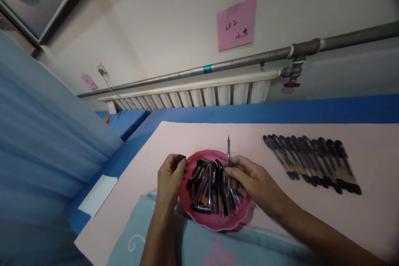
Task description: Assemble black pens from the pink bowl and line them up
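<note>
Upright in my right hand (249, 176) is a slim pen refill (228, 147), pinched between thumb and fingers with its metal tip pointing up. Its lower part runs behind my fingers, and I cannot tell whether a clear barrel surrounds it. At the left rim of the pink scalloped bowl (215, 225), the fingertips of my left hand (170, 176) close on a small black pen part (181, 157), too small to identify. Clear barrels, black caps and other pen parts (209, 187) are heaped in the bowl between both hands.
Several black-capped pens (311, 162) lie in a slanted row at the right on the pink sheet (374, 216). A white paper (98, 194) lies at the left edge. Behind the blue table (311, 110) are a radiator (193, 96) and pipe; a blue curtain (40, 141) hangs left.
</note>
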`<state>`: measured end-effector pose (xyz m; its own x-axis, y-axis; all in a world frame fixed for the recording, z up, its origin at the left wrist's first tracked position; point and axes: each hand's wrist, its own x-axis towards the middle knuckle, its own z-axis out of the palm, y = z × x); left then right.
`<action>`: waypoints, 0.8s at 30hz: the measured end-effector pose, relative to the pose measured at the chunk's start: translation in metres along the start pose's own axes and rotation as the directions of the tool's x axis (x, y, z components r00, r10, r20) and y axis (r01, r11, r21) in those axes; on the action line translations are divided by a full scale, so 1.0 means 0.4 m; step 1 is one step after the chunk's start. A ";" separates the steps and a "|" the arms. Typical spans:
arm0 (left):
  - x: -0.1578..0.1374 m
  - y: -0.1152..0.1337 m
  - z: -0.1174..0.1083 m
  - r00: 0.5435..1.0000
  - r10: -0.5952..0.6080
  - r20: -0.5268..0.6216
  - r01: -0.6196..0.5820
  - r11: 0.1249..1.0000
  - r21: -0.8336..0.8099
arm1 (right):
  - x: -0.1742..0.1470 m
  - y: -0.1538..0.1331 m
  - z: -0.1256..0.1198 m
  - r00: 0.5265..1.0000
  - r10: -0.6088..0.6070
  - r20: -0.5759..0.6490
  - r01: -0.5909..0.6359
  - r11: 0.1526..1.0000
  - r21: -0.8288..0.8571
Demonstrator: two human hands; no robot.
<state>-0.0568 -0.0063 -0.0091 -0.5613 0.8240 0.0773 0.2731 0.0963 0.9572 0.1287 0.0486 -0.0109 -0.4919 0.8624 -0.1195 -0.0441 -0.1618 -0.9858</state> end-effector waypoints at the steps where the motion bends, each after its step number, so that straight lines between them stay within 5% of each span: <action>1: 0.000 -0.002 0.001 0.999 0.039 -0.005 -0.038 0.995 0.087 | 0.001 0.002 -0.001 1.000 -0.002 0.004 0.002 1.000 -0.001; 6: 0.004 -0.018 -0.001 0.940 0.329 0.088 -0.322 0.774 0.546 | 0.004 0.006 -0.001 1.000 -0.012 0.025 0.012 1.000 -0.014; 10: 0.006 -0.027 0.000 0.921 0.357 0.155 -0.367 0.663 0.652 | 0.003 0.003 0.001 1.000 -0.001 0.004 0.001 1.000 -0.008; 17: -0.008 -0.022 0.039 0.912 0.280 0.299 -0.402 0.754 0.520 | 0.001 -0.008 0.002 0.999 0.022 -0.044 -0.022 1.000 0.014; 24: -0.010 -0.041 0.056 0.880 0.300 0.368 -0.396 0.891 0.220 | 0.005 -0.002 -0.002 1.000 0.004 -0.014 -0.004 1.000 -0.008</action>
<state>-0.0413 0.0014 -0.0313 -0.1243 0.9595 0.2526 0.6378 -0.1178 0.7611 0.1283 0.0509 -0.0104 -0.4801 0.8683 -0.1246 -0.0353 -0.1611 -0.9863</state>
